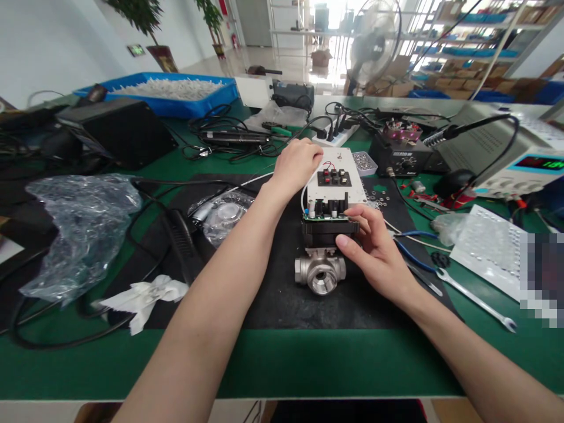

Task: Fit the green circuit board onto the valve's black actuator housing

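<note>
**Bare right hand (374, 244) on a squat black housing (324, 238), circuitry exposed**

The right fingers are bent partway around the housing's right end, the thumb on its near face and the index fingertip beside the green circuit board (326, 216) on top. The bare left hand (296, 164) is curled at the far left edge of a flat white panel (355, 179); its fingertips are hidden, so I cannot tell whether they hold anything. Under the housing sits a silvery metal valve (319, 271) with round ports, on the black mat (282, 311); the panel, bearing a black block of red and pale switches (333, 178), lies just beyond.

The rounded valve looks a poor foot: should the right grip slacken, the housing could tip. A fingertip pressing the uncovered board might bend a component, and one of the loose metal nuts (379, 198) to the right could bridge contacts if knocked onto it.

The mat lies on a green tabletop (330, 364). Right of the mat is a silver open-ended wrench (478, 299); far right, a pale boxy instrument (489, 141) with lit digits. A crumpled clear plastic bag (83, 229) lies left, and a blue plastic tray (207, 107) of white pieces far left. Past the table are a caged fan (374, 47), potted plants and box-laden shelves (467, 53).
</note>
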Demonstrator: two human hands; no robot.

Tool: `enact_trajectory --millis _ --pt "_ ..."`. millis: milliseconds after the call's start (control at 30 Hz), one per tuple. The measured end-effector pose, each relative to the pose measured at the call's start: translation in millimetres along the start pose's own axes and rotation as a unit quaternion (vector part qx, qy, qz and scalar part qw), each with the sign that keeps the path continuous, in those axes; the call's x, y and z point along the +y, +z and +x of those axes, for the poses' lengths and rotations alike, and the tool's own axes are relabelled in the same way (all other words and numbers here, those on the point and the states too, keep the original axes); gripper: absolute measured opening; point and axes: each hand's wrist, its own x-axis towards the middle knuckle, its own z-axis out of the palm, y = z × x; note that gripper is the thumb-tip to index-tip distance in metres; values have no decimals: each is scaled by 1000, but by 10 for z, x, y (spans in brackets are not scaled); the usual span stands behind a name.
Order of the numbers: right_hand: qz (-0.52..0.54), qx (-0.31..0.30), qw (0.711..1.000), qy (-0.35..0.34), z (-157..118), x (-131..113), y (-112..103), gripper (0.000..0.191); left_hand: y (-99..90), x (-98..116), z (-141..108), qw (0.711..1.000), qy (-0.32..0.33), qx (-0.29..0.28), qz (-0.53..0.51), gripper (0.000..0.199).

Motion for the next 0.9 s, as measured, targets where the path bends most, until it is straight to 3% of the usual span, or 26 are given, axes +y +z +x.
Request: enact_trajectory --millis 400,900 --pt "7 2 1000 -6 10 -23 11 40 -24 13 1 1000 2 -3 7 35" --pt "-30 11 999 -41 41 -79 0 42 69 -163 35 1000 18 -1 -9 39"
